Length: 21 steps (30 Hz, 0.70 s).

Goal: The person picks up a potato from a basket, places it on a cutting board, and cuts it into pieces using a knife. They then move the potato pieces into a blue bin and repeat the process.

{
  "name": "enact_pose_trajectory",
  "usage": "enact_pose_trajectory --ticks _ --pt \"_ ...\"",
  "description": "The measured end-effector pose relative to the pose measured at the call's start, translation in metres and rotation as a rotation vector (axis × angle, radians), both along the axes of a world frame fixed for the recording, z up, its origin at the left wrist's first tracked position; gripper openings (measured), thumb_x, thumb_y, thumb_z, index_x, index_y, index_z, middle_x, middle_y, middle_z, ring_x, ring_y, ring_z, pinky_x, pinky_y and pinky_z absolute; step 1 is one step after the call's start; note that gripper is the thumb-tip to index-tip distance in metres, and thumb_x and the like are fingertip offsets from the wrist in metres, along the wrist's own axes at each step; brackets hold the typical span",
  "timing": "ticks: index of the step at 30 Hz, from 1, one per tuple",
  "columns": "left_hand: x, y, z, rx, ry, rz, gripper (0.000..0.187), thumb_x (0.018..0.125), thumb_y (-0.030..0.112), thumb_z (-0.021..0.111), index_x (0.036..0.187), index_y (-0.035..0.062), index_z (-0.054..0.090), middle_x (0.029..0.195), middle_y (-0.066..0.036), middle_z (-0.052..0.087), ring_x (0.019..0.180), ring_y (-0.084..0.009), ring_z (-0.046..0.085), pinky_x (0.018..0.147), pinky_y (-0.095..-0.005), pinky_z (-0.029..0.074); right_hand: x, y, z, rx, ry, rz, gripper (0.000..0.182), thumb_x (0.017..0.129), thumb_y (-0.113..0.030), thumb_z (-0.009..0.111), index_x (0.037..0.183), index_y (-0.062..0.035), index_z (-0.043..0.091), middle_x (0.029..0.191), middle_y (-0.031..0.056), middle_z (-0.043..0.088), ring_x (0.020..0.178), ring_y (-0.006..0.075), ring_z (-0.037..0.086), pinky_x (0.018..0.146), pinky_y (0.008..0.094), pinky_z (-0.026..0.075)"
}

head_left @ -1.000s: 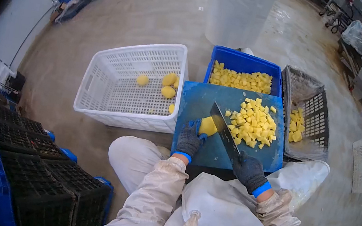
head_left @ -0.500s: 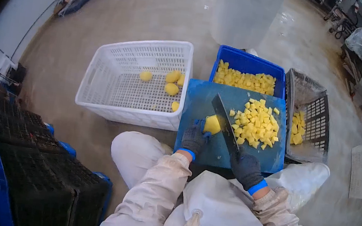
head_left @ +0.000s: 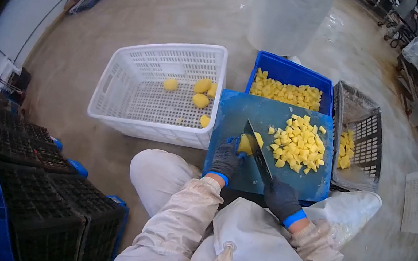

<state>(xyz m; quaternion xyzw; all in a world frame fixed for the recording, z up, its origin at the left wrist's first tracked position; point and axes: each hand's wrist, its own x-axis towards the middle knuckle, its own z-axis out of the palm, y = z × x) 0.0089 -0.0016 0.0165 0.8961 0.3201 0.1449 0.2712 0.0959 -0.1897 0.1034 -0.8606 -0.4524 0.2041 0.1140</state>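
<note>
My left hand [head_left: 226, 160], in a dark glove with a blue wrist band, has its fingers closed on a peeled yellow potato [head_left: 244, 145]. My right hand [head_left: 283, 199], gloved the same way, grips a knife [head_left: 260, 156] with a broad dark blade. The blade is down in the potato, and a cut piece [head_left: 258, 139] shows on its right side. Under both lies a blue cutting board [head_left: 232, 111]. A heap of potato cubes [head_left: 301, 145] covers the board's right half. The fingertips of my left hand are partly hidden.
A white crate [head_left: 150, 127] with several peeled potatoes stands at the left. Behind the board is a blue bin [head_left: 294, 71] of cubes. To the right, a black crate [head_left: 371, 146] holds more pieces. Stacked dark crates [head_left: 46, 203] are at lower left. A person's translucent apron [head_left: 285, 20] appears beyond.
The knife has come down into the potato, and a piece now shows right of the blade. My left hand keeps its hold. The whole view has shifted slightly.
</note>
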Motion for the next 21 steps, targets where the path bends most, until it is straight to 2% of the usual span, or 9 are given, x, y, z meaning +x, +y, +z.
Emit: enact_pose_trajectory --ticks 3,5,6,8,10,14,18,20,21 --pt "-0.001 -0.001 -0.005 -0.004 -0.053 -0.005 0.053 0.077 0.027 0.062 0.121 0.0007 0.049 0.114 -0.021 0.053 0.105 -0.0372 0.050 0.093 -0.0426 0.039 0.006 0.011 -0.034 -0.021 0.041 -0.024 0.031 0.087 -0.027 0.046 0.090 0.0025 0.057 0.075 0.0227 0.062 0.074 0.0375 0.062 0.067 0.0481 0.048" --pt "-0.002 -0.004 -0.004 0.148 -0.053 0.015 0.052 0.076 0.025 0.063 0.121 0.0022 0.049 0.113 -0.020 0.054 0.105 -0.0367 0.050 0.092 -0.0426 0.039 0.012 0.008 -0.048 0.080 0.000 0.037 0.032 0.087 -0.028 0.047 0.090 0.0025 0.057 0.072 0.0221 0.062 0.071 0.0382 0.062 0.066 0.0483 0.048" --pt "0.001 0.000 0.004 0.157 -0.065 0.023 0.052 0.076 0.025 0.063 0.121 0.0022 0.049 0.113 -0.020 0.054 0.105 -0.0367 0.050 0.092 -0.0426 0.039 0.011 0.011 -0.035 0.089 -0.012 0.044 0.032 0.087 -0.028 0.047 0.090 0.0025 0.057 0.072 0.0221 0.062 0.071 0.0382 0.062 0.066 0.0483 0.048" --pt "-0.009 -0.004 0.015 -0.060 -0.106 0.013 0.051 0.076 0.024 0.063 0.120 0.0030 0.050 0.111 -0.019 0.055 0.104 -0.0369 0.050 0.091 -0.0431 0.040 -0.008 0.002 0.003 0.082 -0.034 -0.058 0.032 0.088 -0.029 0.046 0.090 0.0022 0.057 0.066 0.0211 0.061 0.066 0.0382 0.061 0.063 0.0486 0.048" --pt "-0.014 -0.005 0.011 -0.085 -0.087 0.017 0.050 0.076 0.023 0.063 0.120 0.0028 0.050 0.110 -0.019 0.055 0.103 -0.0369 0.051 0.090 -0.0434 0.040 -0.015 -0.006 0.017 0.055 -0.015 -0.040 0.033 0.088 -0.029 0.046 0.090 0.0024 0.057 0.064 0.0205 0.060 0.063 0.0377 0.061 0.061 0.0483 0.048" --pt "-0.011 -0.002 0.003 -0.082 -0.101 0.035 0.047 0.076 0.021 0.062 0.118 0.0026 0.051 0.109 -0.020 0.056 0.101 -0.0372 0.052 0.089 -0.0435 0.041 -0.019 -0.014 0.012 0.053 -0.003 0.000 0.032 0.088 -0.027 0.045 0.089 0.0024 0.057 0.062 0.0194 0.060 0.061 0.0359 0.061 0.057 0.0469 0.048" --pt "-0.008 -0.003 -0.004 -0.071 -0.102 0.044 0.046 0.076 0.019 0.062 0.117 0.0027 0.052 0.107 -0.020 0.056 0.100 -0.0374 0.052 0.088 -0.0430 0.041 -0.022 -0.011 0.004 -0.028 0.017 -0.023 0.032 0.088 -0.027 0.046 0.090 0.0028 0.057 0.065 0.0217 0.061 0.064 0.0366 0.062 0.059 0.0469 0.048" --pt "-0.006 -0.004 -0.012 -0.003 -0.129 0.062 0.044 0.076 0.019 0.063 0.116 0.0030 0.053 0.106 -0.021 0.056 0.100 -0.0375 0.052 0.088 -0.0430 0.042 -0.022 -0.013 -0.026 0.027 -0.115 0.192 0.032 0.088 -0.027 0.046 0.090 0.0026 0.057 0.070 0.0242 0.061 0.067 0.0379 0.062 0.062 0.0479 0.048" --pt "-0.005 -0.004 -0.012 -0.003 -0.128 0.062 0.044 0.076 0.019 0.063 0.116 0.0030 0.053 0.106 -0.021 0.056 0.100 -0.0375 0.052 0.088 -0.0430 0.042 -0.022 -0.008 -0.028 0.028 -0.113 0.191 0.032 0.088 -0.027 0.046 0.090 0.0026 0.057 0.070 0.0242 0.061 0.067 0.0379 0.062 0.062 0.0479 0.048"
